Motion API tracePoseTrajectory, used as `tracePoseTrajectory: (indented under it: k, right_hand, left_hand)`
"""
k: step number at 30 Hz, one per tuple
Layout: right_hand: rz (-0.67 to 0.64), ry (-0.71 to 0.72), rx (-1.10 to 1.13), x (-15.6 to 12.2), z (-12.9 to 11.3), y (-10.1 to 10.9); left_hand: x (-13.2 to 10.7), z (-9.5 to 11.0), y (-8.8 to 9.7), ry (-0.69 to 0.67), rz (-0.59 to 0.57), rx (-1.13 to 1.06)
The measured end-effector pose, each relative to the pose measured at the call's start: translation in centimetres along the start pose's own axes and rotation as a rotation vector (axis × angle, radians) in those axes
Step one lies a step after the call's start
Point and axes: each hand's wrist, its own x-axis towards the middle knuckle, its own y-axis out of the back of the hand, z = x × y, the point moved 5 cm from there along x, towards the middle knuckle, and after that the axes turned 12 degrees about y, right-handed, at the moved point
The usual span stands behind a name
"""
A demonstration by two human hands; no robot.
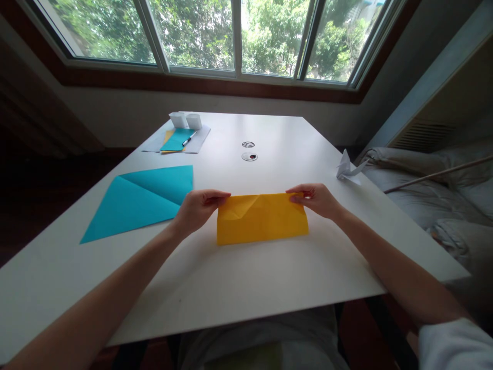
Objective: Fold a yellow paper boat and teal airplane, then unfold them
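A yellow sheet of paper (264, 221) is held up by its two top corners, its lower edge close over the table. My left hand (198, 208) pinches the top left corner between thumb and fingers. At the top right corner, my right hand (318, 199) has the same kind of pinch. Faint crease lines run across the paper's upper left part. To the left lies a large blue sheet of paper (134, 200) with a diagonal fold, partly behind my left hand.
The white table (246, 288) stands below a window. At its far left, two small white paper boxes (185, 121) stand by stacked coloured paper (179, 140) with a pen (189, 138) on top. A folded white paper crane (347, 168) sits near the right edge. Two round cable holes (249, 156) lie mid-table.
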Motion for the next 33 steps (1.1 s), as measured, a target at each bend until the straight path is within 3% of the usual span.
tracePoseTrajectory:
  k: [14, 20, 27, 33]
  right_hand:
    - [0.030, 0.006, -0.017, 0.1, 0.5, 0.1]
    - [-0.007, 0.027, -0.171, 0.1, 0.5, -0.1]
    - [-0.147, 0.115, -0.344, 0.0, 0.8, -1.9]
    - [-0.204, 0.192, -0.415, -0.1, 0.8, -2.5]
  left_hand:
    - [0.0, -0.1, -0.1, -0.074, -0.013, 0.105]
    - [0.1, -0.2, -0.6, -0.123, -0.020, 0.252]
    - [0.1, -0.8, -2.6, -0.291, -0.176, 0.525]
    - [0.0, -0.4, -3.1, -0.409, -0.261, 0.659]
